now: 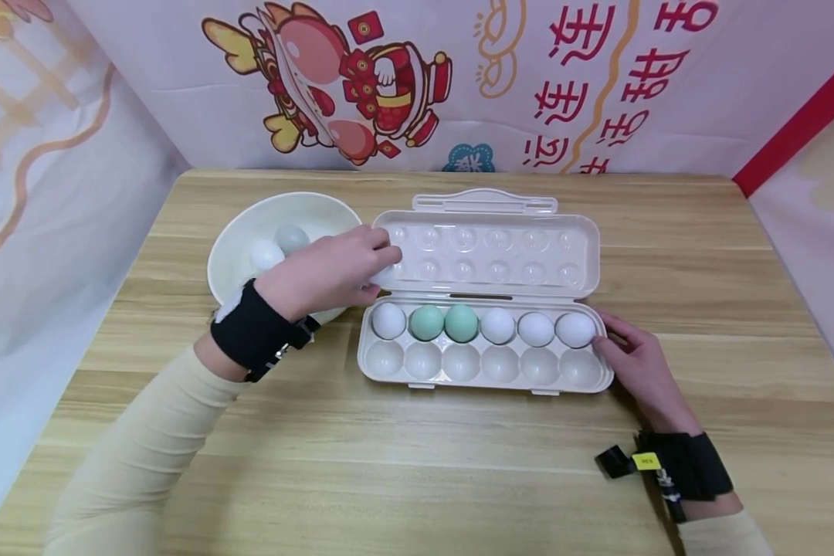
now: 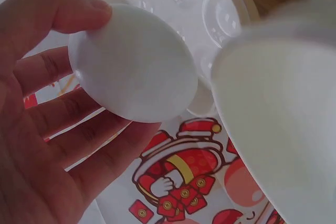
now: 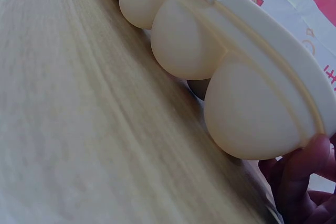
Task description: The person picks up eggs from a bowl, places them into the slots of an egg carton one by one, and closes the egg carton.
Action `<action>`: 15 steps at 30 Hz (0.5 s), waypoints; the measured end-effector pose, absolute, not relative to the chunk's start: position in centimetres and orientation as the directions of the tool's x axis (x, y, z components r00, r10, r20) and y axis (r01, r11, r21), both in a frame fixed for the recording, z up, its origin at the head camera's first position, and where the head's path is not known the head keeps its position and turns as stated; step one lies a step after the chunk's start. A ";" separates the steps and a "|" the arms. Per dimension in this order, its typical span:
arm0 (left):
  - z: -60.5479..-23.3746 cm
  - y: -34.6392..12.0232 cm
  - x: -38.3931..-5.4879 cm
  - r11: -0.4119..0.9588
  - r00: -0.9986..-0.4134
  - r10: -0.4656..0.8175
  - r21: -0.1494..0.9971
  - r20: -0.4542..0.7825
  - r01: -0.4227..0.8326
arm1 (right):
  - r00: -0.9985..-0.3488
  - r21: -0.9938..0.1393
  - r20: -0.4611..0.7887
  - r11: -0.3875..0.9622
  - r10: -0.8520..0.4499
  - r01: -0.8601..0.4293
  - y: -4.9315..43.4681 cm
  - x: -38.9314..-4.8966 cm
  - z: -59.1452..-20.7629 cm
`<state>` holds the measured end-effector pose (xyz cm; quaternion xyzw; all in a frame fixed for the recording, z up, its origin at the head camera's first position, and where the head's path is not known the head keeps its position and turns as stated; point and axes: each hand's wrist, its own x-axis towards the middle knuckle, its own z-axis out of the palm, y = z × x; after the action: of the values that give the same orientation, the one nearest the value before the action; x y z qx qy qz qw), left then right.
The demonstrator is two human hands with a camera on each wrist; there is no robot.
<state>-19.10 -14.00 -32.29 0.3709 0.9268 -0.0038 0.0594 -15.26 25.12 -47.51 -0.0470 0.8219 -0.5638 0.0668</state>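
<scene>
In the left wrist view my left hand [image 2: 58, 98] holds a white egg [image 2: 134, 64] between thumb and fingers. The head view shows that left hand [image 1: 327, 270] between the white bowl [image 1: 224, 239] and the opened egg box [image 1: 459, 383], mostly covering the egg. At the box's right end my right hand [image 1: 642, 371] grips the rim, thumb on top and fingers behind. The back row holds white eggs [image 1: 498, 326] and two pale green eggs [image 1: 462, 323]. The front row of cups [image 1: 461, 362] is bare.
Inside the bowl lie a white egg [image 1: 266, 253] and a greyish egg [image 1: 292, 238], partly behind my left hand. The box's clear lid [image 1: 588, 255] lies folded back toward the printed backdrop [image 1: 500, 131]. All stands on a wooden table [image 1: 403, 479].
</scene>
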 end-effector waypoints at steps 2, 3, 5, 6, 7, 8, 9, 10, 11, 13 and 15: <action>-32.5 -13.5 -18.9 0.720 -0.711 0.692 0.049 -0.124 0.693 | -0.987 -0.930 -0.059 0.367 -0.151 -0.001 25.1 -15.2 -47.5; -32.6 -13.2 -18.9 0.717 -0.707 0.695 0.054 -0.133 0.695 | -0.987 -0.930 -0.060 0.367 -0.151 0.000 25.1 -15.2 -47.5; -32.8 -12.6 -18.8 0.710 -0.698 0.702 0.062 -0.142 0.701 | -0.987 -0.929 -0.057 0.370 -0.151 -0.003 25.1 -15.2 -47.5; -32.9 -12.3 -18.7 0.705 -0.692 0.708 0.068 -0.143 0.706 | -0.987 -0.929 -0.054 0.371 -0.151 -0.006 25.1 -15.2 -47.5; -33.1 -12.0 -18.7 0.702 -0.689 0.711 0.076 -0.141 0.708 | -0.987 -0.929 -0.052 0.371 -0.150 -0.008 25.1 -15.2 -47.6; -33.3 -11.8 -18.6 0.696 -0.685 0.717 0.080 -0.133 0.713 | -0.987 -0.929 -0.048 0.370 -0.150 -0.011 25.2 -15.2 -47.6; -33.5 -11.5 -18.5 0.692 -0.681 0.722 0.084 -0.123 0.717 | -0.988 -0.929 -0.047 0.369 -0.149 -0.012 25.1 -15.2 -47.6; -33.7 -11.3 -18.4 0.685 -0.677 0.728 0.091 -0.107 0.722 | -0.988 -0.929 -0.045 0.369 -0.149 -0.013 25.1 -15.3 -47.7; -33.9 -11.1 -18.3 0.681 -0.675 0.732 0.097 -0.093 0.726 | -0.988 -0.930 -0.045 0.368 -0.149 -0.013 25.1 -15.3 -47.7; -34.3 -10.7 -18.0 0.673 -0.670 0.740 0.109 -0.061 0.732 | -0.988 -0.930 -0.046 0.368 -0.150 -0.013 25.1 -15.3 -47.7; -34.6 -10.4 -17.8 0.664 -0.666 0.745 0.128 -0.039 0.736 | -0.987 -0.929 -0.048 0.370 -0.151 -0.011 25.1 -15.3 -47.8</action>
<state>-17.81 -10.39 -34.63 0.4066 0.9111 0.0507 0.0442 -15.32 25.12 -47.76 -0.0492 0.8252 -0.5592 0.0623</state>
